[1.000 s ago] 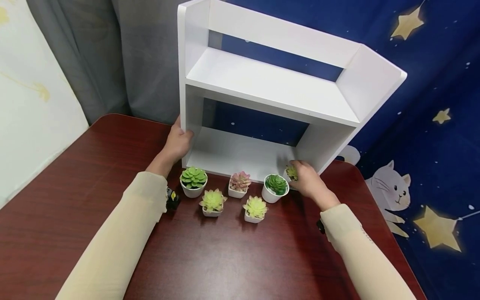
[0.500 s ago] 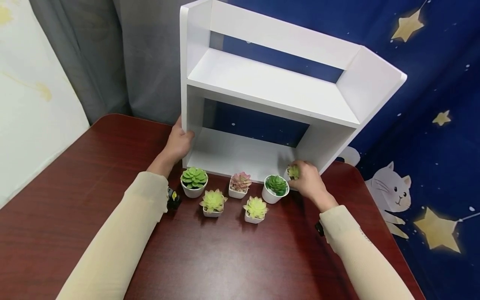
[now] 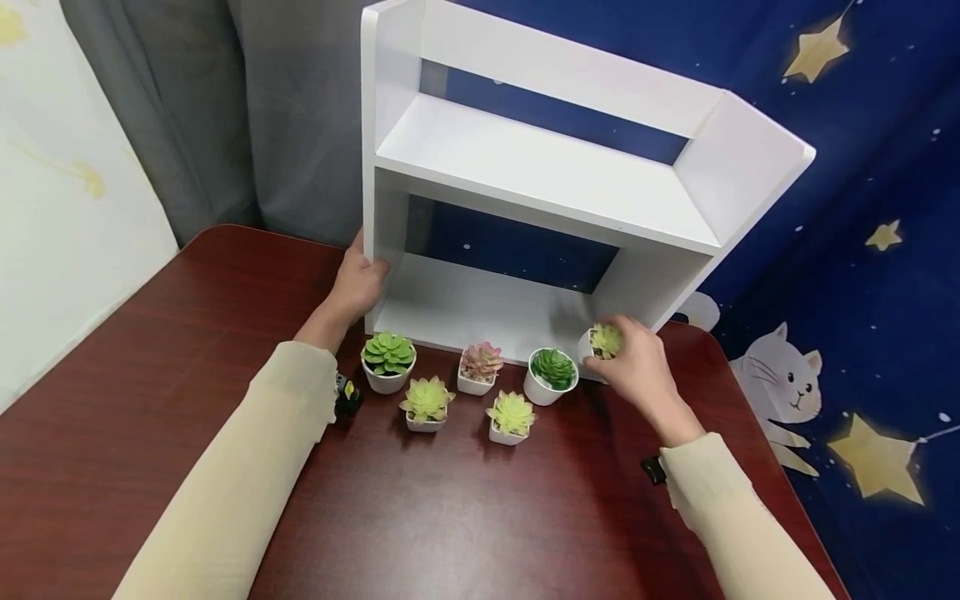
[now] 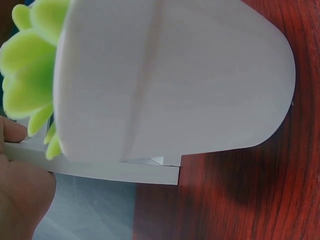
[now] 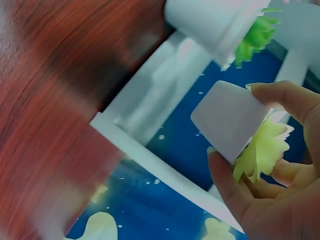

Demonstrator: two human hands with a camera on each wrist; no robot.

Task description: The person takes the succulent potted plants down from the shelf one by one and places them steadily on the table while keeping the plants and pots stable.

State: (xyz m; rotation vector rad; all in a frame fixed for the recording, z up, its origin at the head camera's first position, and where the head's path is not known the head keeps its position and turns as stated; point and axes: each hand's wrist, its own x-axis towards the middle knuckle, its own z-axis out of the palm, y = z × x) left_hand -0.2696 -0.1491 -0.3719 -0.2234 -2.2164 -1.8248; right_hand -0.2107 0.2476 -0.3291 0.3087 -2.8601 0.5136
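Note:
A white two-tier shelf unit (image 3: 547, 179) stands on the table. Its left side panel is gripped by my left hand (image 3: 354, 287), thumb on the inner face. My right hand (image 3: 639, 371) pinches a small potted succulent (image 3: 606, 341) with yellow-green leaves at the shelf's lower right front. In the right wrist view, thumb and fingers hold its square white pot (image 5: 229, 119), raised above the surface. A round-potted green succulent (image 3: 387, 353) stands beside my left wrist and fills much of the left wrist view. A dark green succulent (image 3: 553, 369) is left of my right hand.
Along the shelf's front edge stand a pink succulent (image 3: 481, 365) and two yellow-green succulents, one left (image 3: 427, 402) and one right (image 3: 512, 415), on the dark red table (image 3: 442, 525). A grey curtain (image 3: 307, 117) and a blue starry cloth (image 3: 862, 275) hang behind.
My right hand has lifted the yellow-green succulent from the lower shelf board's right end and moved it slightly right. My left hand keeps its grip on the panel.

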